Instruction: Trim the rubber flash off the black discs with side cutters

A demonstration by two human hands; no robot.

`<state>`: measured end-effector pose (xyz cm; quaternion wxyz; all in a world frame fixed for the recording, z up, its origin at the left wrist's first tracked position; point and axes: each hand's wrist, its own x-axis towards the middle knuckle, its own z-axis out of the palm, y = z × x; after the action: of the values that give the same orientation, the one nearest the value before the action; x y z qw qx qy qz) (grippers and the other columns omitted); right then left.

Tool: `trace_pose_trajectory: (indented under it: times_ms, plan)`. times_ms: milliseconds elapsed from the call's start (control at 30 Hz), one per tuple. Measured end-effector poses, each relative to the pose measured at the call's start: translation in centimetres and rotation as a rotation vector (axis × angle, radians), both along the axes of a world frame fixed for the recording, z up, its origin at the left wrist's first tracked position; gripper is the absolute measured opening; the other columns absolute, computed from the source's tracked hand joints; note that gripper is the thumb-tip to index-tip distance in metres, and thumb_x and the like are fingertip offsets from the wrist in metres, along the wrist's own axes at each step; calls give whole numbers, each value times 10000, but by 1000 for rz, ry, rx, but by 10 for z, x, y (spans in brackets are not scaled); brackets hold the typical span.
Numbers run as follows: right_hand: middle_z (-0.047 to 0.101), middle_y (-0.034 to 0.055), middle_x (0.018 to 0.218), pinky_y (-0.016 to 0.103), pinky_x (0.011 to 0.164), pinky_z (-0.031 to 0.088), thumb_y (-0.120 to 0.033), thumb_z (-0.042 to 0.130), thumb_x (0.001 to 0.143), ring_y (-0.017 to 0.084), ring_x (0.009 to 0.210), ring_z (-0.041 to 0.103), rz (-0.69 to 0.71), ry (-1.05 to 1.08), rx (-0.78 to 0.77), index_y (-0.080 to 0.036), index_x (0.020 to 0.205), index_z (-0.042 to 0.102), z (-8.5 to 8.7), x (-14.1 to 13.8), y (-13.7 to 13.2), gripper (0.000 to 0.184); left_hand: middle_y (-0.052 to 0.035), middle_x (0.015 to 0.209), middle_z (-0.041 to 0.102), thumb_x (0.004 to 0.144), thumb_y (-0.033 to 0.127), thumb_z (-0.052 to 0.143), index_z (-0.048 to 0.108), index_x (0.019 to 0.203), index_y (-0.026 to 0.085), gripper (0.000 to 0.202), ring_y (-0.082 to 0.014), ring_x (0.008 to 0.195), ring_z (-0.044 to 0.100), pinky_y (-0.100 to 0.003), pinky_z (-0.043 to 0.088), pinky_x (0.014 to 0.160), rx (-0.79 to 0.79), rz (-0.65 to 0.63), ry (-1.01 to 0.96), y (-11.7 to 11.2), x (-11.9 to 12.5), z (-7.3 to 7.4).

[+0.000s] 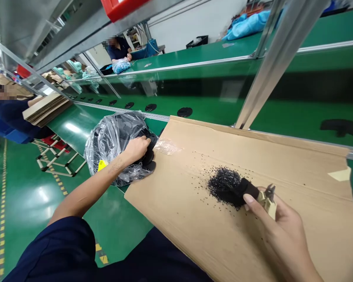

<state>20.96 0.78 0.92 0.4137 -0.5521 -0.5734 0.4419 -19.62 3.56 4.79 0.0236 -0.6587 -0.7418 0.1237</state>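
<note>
At the mouth of a clear plastic bag point(108, 135), my left hand point(137, 149) has its fingers curled down on one of the flat black parts point(148, 158) that fill it. My right hand point(285, 223) is closed around cream-handled side cutters point(266, 200), their jaws pointing up and away. Between the thumb and fingers of that same hand is a black moulded part point(247, 189), low over a heap of tiny black clippings point(222, 181). The exact shape of this part is partly hidden. Cardboard point(176, 203) lies beneath the clippings and my right hand.
A green conveyor belt point(206, 90) runs behind the cardboard, carrying spaced black discs point(184, 112). An aluminium post point(270, 70) rises at the cardboard's far edge. One person point(119, 49) sits across the line; another point(11, 113) is at left beside stacked cardboard point(47, 107).
</note>
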Motion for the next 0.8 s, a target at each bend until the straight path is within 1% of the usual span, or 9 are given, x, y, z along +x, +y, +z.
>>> trace_pose_trajectory:
  times_ms: [100,167,233,300,367,433,533,600,800]
  plan:
    - [536,-7,624,284,540,381,-640,736,790,157,570,475,3,26,-40,-231,667,560,-1,1,-1,462,-126,933,667,891,106,519,640,882,133,124,-260,900,701,-327,537,800,53,-27,-87,2,0,7]
    - [537,-6,615,290,548,385,-626,741,800,160,571,482,15,48,-30,-231,653,553,-1,1,-2,462,-91,905,672,928,204,555,627,877,149,104,-219,873,690,-300,538,809,103,-76,-259,1,4,13]
    - [538,-8,606,293,556,396,-613,749,806,160,570,490,60,93,-14,-229,646,554,1,2,-2,459,-57,850,660,925,352,638,616,870,156,204,-180,801,670,-273,536,767,158,-140,-700,-5,19,13]
    - [563,-2,628,294,568,419,-595,755,814,162,586,516,165,170,-23,-224,683,592,3,2,-4,426,-21,771,621,834,473,770,603,838,158,356,-140,700,622,-244,512,681,172,-178,-1297,-15,46,5]
    - [613,10,689,296,582,446,-568,744,840,163,610,544,301,257,-60,-217,779,650,5,2,-7,369,13,703,570,732,504,872,587,801,159,453,-99,620,556,-211,462,612,79,-160,-1752,-25,84,-8]
    - [666,28,774,300,601,474,-539,723,872,164,639,573,412,315,-86,-214,881,681,5,1,-10,328,31,676,546,703,496,903,570,789,159,482,-73,585,513,-190,431,590,-102,-99,-2014,-33,125,-20]
    - [695,43,865,309,676,515,-497,700,906,179,735,629,486,319,-47,-214,916,682,6,-1,-15,284,23,717,578,708,498,903,559,800,163,488,-82,627,545,-198,458,631,-340,-12,-2207,-37,174,-30]
    - [685,34,857,304,701,522,-454,684,929,180,767,640,480,277,19,-217,906,670,7,-3,-18,239,17,740,592,737,490,886,572,809,161,461,-89,659,566,-206,477,661,-400,-17,-2247,-36,191,-32]
    - [694,44,862,306,670,537,-215,610,965,170,759,653,468,102,340,-216,962,658,7,-7,-24,48,18,780,598,738,428,896,613,863,159,410,-79,689,573,-177,455,637,-392,-157,-2146,-35,194,-30]
